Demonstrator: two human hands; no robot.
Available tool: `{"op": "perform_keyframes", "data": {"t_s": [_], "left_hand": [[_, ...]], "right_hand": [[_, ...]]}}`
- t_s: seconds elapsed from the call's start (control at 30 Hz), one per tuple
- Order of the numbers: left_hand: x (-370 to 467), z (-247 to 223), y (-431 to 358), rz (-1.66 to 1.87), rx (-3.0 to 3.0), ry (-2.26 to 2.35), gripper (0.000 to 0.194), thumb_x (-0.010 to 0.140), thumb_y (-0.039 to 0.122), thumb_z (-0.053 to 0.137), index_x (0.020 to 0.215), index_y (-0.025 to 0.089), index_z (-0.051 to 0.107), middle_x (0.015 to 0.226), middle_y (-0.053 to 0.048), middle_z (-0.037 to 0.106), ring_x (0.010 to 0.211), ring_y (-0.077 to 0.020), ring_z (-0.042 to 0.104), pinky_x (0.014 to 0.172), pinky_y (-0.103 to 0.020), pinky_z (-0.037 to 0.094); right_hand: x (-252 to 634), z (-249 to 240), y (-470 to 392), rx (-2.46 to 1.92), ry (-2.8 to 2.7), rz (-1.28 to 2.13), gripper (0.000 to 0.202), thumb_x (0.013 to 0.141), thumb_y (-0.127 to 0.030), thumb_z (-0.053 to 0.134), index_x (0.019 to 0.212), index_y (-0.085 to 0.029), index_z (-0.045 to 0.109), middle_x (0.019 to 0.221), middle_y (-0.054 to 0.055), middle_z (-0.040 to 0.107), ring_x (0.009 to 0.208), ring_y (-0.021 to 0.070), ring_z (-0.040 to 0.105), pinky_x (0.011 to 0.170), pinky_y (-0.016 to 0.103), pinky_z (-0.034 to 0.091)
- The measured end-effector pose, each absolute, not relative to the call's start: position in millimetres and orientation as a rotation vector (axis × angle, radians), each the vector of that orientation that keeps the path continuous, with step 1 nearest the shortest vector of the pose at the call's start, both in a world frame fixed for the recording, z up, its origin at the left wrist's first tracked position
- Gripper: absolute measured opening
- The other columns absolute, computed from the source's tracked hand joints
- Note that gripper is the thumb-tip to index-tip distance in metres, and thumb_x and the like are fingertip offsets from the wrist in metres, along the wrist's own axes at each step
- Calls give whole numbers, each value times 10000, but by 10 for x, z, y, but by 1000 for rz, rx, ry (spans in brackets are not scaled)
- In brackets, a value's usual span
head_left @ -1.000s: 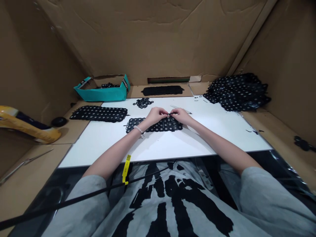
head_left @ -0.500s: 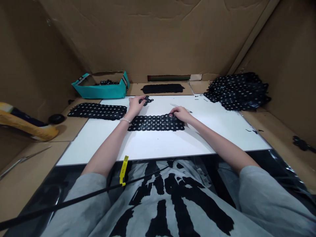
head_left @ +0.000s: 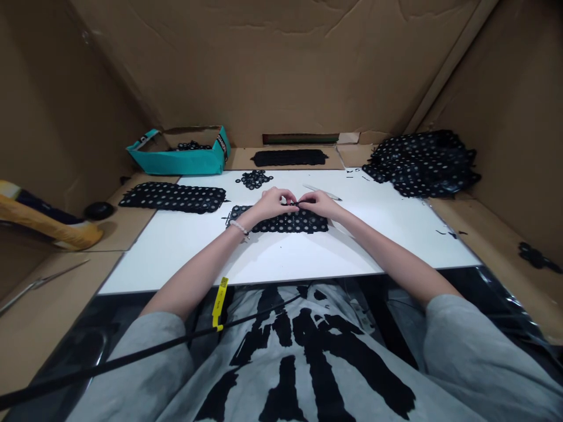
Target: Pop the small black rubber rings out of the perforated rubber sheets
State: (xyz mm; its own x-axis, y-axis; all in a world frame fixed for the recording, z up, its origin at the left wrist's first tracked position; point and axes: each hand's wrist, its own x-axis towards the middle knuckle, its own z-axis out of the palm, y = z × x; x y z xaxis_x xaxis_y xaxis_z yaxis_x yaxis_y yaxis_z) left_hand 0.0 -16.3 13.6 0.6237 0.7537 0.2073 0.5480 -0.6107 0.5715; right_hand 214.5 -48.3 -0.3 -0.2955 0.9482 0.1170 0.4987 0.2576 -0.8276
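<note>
Head view: left hand (head_left: 273,203) and right hand (head_left: 320,204), fingers pinching small dark piece (head_left: 296,204) by flat black pale-dotted sheet (head_left: 285,224), likely light, pliable, best held by edges.

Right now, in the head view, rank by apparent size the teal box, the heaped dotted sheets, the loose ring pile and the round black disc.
1. Heaped dotted sheets
2. Teal box
Loose ring pile and round black disc: too alike to rank.
</note>
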Motion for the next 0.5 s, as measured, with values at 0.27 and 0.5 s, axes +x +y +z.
{"op": "perform_keyframes", "data": {"t_s": [0.27,0.5], "left_hand": [[-51,108,-30,642,2103,1068,225,738,352,750,865,174,804,855,-76,789,824,-245,696,799,-355,521],[-703,30,501,1066,1916,1706,334,833,339,616,1045,172,812,1086,-100,789,1075,-278,685,1001,-366,476]], "right_hand": [[2152,16,-497,-1356,-1869,930,176,810,-323,685,793,-172,774,819,42,754,827,209,646,831,331,462],[2170,1,-499,-1434,-1881,874,114,813,-244,696,770,-172,773,828,53,752,839,212,658,867,355,460]]}}
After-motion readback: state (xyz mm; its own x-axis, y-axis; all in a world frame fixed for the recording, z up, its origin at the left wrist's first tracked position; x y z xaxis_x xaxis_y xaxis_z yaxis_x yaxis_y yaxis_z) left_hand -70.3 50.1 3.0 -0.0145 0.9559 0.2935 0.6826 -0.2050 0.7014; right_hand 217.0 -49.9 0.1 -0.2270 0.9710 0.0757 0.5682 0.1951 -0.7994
